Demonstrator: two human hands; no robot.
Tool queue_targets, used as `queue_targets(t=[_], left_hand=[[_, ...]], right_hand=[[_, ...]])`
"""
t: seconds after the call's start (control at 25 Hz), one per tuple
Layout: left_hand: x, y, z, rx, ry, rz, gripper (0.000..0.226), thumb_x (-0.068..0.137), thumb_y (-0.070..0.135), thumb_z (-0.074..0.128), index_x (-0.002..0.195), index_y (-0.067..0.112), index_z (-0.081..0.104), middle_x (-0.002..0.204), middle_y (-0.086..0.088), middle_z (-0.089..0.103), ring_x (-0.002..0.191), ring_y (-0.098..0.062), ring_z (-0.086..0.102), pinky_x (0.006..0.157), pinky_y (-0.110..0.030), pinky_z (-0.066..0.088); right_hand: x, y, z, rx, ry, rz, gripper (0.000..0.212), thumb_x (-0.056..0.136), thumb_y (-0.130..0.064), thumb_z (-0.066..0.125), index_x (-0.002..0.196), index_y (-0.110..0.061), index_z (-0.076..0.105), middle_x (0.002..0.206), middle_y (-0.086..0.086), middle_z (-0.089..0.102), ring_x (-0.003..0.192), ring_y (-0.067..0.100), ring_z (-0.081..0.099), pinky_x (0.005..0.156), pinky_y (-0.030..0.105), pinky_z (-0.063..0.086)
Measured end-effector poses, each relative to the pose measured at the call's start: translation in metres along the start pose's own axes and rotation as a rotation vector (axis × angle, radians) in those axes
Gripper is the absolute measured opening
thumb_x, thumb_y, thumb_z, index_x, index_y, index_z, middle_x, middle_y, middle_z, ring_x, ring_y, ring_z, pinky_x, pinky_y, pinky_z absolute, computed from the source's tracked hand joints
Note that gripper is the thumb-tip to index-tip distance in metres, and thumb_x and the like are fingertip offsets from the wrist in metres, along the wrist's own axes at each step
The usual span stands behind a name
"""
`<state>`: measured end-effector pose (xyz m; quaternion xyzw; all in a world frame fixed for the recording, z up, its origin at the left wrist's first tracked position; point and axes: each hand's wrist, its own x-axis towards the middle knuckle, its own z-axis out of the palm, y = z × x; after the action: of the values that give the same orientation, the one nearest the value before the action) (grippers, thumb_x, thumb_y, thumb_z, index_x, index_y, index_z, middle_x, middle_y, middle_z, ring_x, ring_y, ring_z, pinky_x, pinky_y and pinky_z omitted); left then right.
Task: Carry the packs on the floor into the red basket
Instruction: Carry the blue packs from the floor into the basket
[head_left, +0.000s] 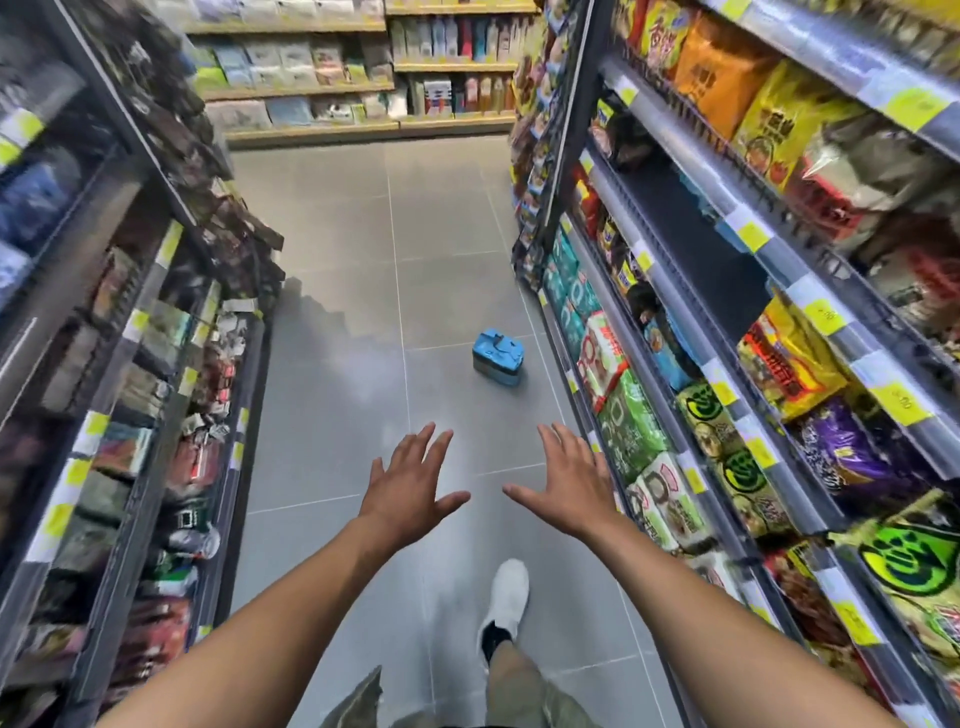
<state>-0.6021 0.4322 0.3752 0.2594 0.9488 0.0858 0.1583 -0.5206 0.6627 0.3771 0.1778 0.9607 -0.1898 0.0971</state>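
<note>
A blue pack (497, 357) lies on the grey tiled floor of a shop aisle, close to the foot of the right shelving. Both my arms are stretched forward over the floor. My left hand (408, 483) is spread flat with straight fingers and holds nothing. My right hand (563, 480) is spread the same way, also empty. Both hands are short of the pack, which lies farther down the aisle, between them and a little to the right. No red basket is in view.
Tall shelves full of snack bags line the aisle: dark packets on the left (156, 364), green and yellow bags on the right (675, 415). More shelving (363, 78) closes the far end. My foot in a white shoe (506, 603) is stepping forward on the tiles.
</note>
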Motion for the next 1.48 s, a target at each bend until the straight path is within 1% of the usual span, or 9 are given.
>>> queue_targets(t=[0.28, 0.56, 0.92, 1.0, 1.04, 1.08, 1.16, 1.28, 1.48], left_hand=[[0.166, -0.012, -0.057, 0.048, -0.018, -0.031, 0.086, 0.093, 0.068, 0.045, 0.159, 0.033, 0.002, 0.168, 0.003, 0.000, 0.154, -0.024, 0.006, 0.118, -0.058, 0.020], [0.285, -0.039, -0.087, -0.015, -0.048, -0.087, 0.087, 0.092, 0.069, 0.046, 0.159, 0.032, 0.004, 0.168, 0.003, 0.001, 0.154, -0.024, 0.007, 0.117, -0.059, 0.022], [0.473, -0.103, -0.145, 0.164, -0.071, 0.133, 0.088, 0.093, 0.065, 0.048, 0.159, 0.031, -0.001, 0.168, 0.003, -0.005, 0.155, -0.025, 0.001, 0.119, -0.060, 0.018], [0.509, -0.113, -0.158, 0.225, -0.091, 0.182, 0.084, 0.092, 0.062, 0.053, 0.157, 0.028, 0.012, 0.168, 0.000, 0.002, 0.154, -0.027, 0.009, 0.118, -0.058, 0.024], [0.526, -0.116, -0.163, 0.244, -0.095, 0.199, 0.077, 0.092, 0.059, 0.056, 0.153, 0.025, 0.024, 0.166, -0.002, 0.013, 0.150, -0.028, 0.019, 0.114, -0.054, 0.031], [0.542, -0.118, -0.167, 0.272, -0.097, 0.221, 0.066, 0.091, 0.055, 0.058, 0.144, 0.023, 0.035, 0.159, -0.004, 0.027, 0.143, -0.028, 0.031, 0.107, -0.048, 0.039], [0.580, -0.117, -0.175, 0.330, -0.122, 0.259, 0.044, 0.093, 0.046, 0.057, 0.127, 0.020, 0.047, 0.136, -0.004, 0.049, 0.124, -0.025, 0.047, 0.092, -0.039, 0.045], [0.639, -0.107, -0.180, 0.340, -0.192, 0.259, 0.034, 0.093, 0.039, 0.056, 0.120, 0.019, 0.049, 0.122, -0.003, 0.054, 0.115, -0.025, 0.051, 0.085, -0.037, 0.046], [0.730, -0.094, -0.179, 0.338, -0.254, 0.248, 0.045, 0.090, 0.043, 0.057, 0.127, 0.020, 0.045, 0.126, -0.003, 0.051, 0.116, -0.026, 0.049, 0.086, -0.039, 0.048]], right_hand=[[0.180, 0.005, -0.042, 0.004, -0.021, -0.013, 0.104, 0.078, -0.079, 0.055, 0.160, -0.027, 0.015, 0.168, -0.001, 0.013, 0.154, 0.021, 0.013, 0.123, 0.057, 0.014], [0.301, -0.007, -0.065, 0.020, -0.059, -0.006, 0.106, 0.076, -0.080, 0.056, 0.160, -0.029, 0.013, 0.168, -0.001, 0.014, 0.154, 0.022, 0.015, 0.122, 0.055, 0.017], [0.471, -0.036, -0.096, -0.045, -0.061, 0.064, 0.105, 0.076, -0.078, 0.059, 0.159, -0.030, 0.015, 0.167, -0.002, 0.013, 0.153, 0.022, 0.015, 0.121, 0.055, 0.022], [0.502, -0.039, -0.098, -0.039, -0.075, 0.090, 0.107, 0.074, -0.077, 0.062, 0.158, -0.030, 0.016, 0.166, -0.001, 0.014, 0.152, 0.024, 0.016, 0.119, 0.055, 0.026], [0.514, -0.041, -0.099, -0.031, -0.088, 0.093, 0.107, 0.073, -0.076, 0.064, 0.158, -0.029, 0.017, 0.166, 0.000, 0.016, 0.151, 0.024, 0.017, 0.118, 0.054, 0.029], [0.525, -0.042, -0.099, -0.020, -0.093, 0.100, 0.106, 0.073, -0.075, 0.066, 0.156, -0.029, 0.020, 0.164, 0.000, 0.019, 0.150, 0.025, 0.021, 0.116, 0.053, 0.032], [0.554, -0.041, -0.101, -0.016, -0.069, 0.131, 0.096, 0.073, -0.069, 0.071, 0.151, -0.028, 0.030, 0.155, 0.000, 0.032, 0.141, 0.025, 0.032, 0.110, 0.048, 0.038], [0.600, -0.029, -0.105, -0.002, -0.062, 0.189, 0.083, 0.074, -0.067, 0.071, 0.140, -0.027, 0.040, 0.142, -0.001, 0.042, 0.130, 0.024, 0.041, 0.102, 0.043, 0.044], [0.682, 0.001, -0.113, 0.074, -0.131, 0.257, 0.084, 0.071, -0.069, 0.071, 0.138, -0.028, 0.042, 0.141, -0.001, 0.042, 0.129, 0.024, 0.043, 0.097, 0.043, 0.047]])
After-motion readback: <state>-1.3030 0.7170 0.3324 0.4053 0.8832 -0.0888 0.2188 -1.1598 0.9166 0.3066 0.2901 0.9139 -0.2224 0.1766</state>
